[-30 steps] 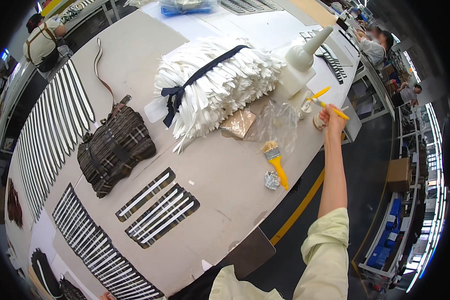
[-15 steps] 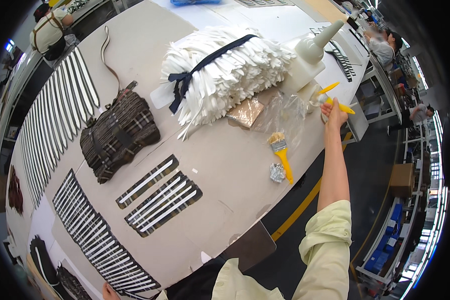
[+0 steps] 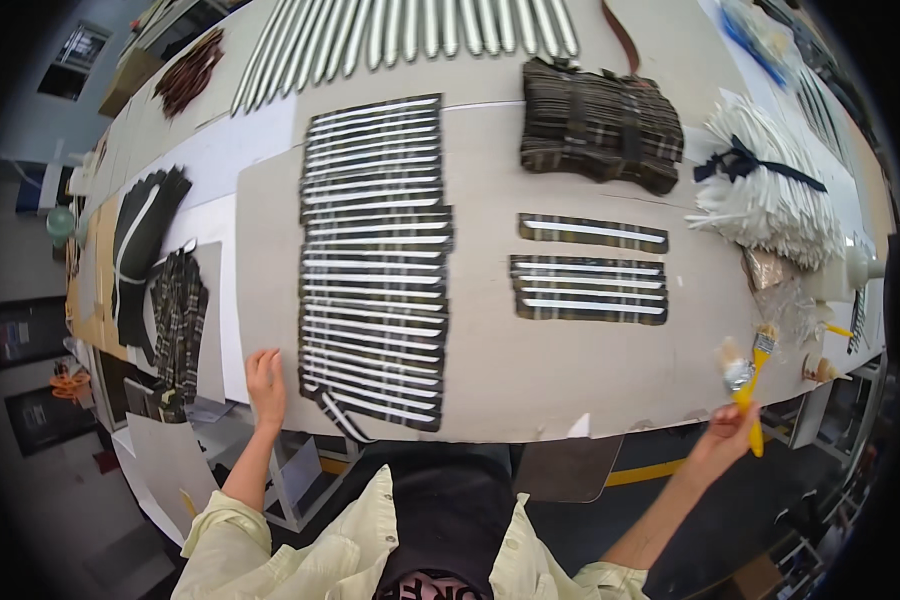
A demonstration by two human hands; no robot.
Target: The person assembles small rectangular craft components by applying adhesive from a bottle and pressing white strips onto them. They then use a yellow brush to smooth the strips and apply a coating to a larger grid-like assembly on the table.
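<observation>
My right hand (image 3: 727, 440) is closed round the yellow handle of a paintbrush (image 3: 744, 398), held bristles-up near the table's front edge; its bristles are blurred. A second yellow-handled paintbrush (image 3: 763, 342) is right beside it on the table. My left hand (image 3: 265, 388) is at the front edge with its fingers stretched out, holding nothing. Just right of it lies a long column of overlapping dark plaid strips (image 3: 374, 265), each showing a white band. Between the hands are a separate plaid strip (image 3: 592, 234) and a small group of similar strips (image 3: 590, 289).
A tied bundle of brown plaid pieces (image 3: 602, 125) and a tied white bundle (image 3: 770, 185) lie farther back. Pale strips (image 3: 410, 30) fan out at the far edge. Dark fabric (image 3: 145, 255) lies at left. A whitish bottle (image 3: 860, 268) and clear plastic (image 3: 785, 305) are at right.
My view has swung left. My right hand has drawn back from beside the bottle with a brush, towards the front edge. My left hand now shows fully, beside the strip column.
</observation>
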